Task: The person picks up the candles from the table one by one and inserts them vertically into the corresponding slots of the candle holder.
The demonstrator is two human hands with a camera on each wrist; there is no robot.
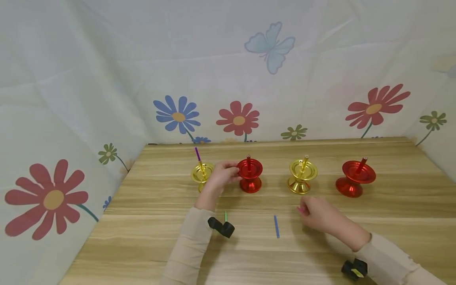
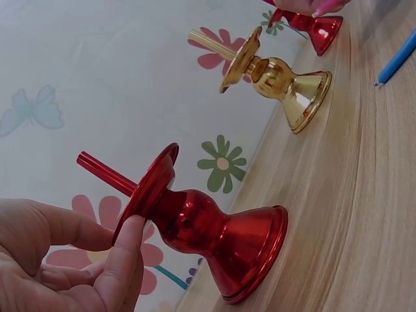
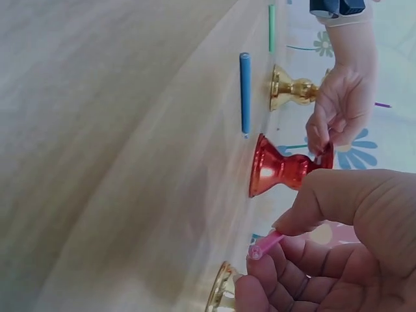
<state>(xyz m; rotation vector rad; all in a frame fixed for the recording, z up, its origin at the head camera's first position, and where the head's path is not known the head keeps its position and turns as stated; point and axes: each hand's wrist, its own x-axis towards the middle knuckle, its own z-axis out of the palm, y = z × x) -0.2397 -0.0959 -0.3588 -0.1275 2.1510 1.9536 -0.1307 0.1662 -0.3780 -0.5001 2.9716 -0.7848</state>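
My left hand pinches the dish rim of a red candle holder between thumb and fingers; the holder stands upright on the table. In the left wrist view, the thumb and fingers meet at the edge of that red dish. Between the thumb and fingers of my right hand is a small pink candle, its end pointing out. This hand hovers in front of a gold candle holder whose tube holds no candle. A blue candle lies on the table between the hands.
At the left, another gold candle holder carries a purple candle. A second red holder stands at the right. Partly behind the left wrist camera, a green candle lies on the wooden table. A flowered cloth hangs behind.
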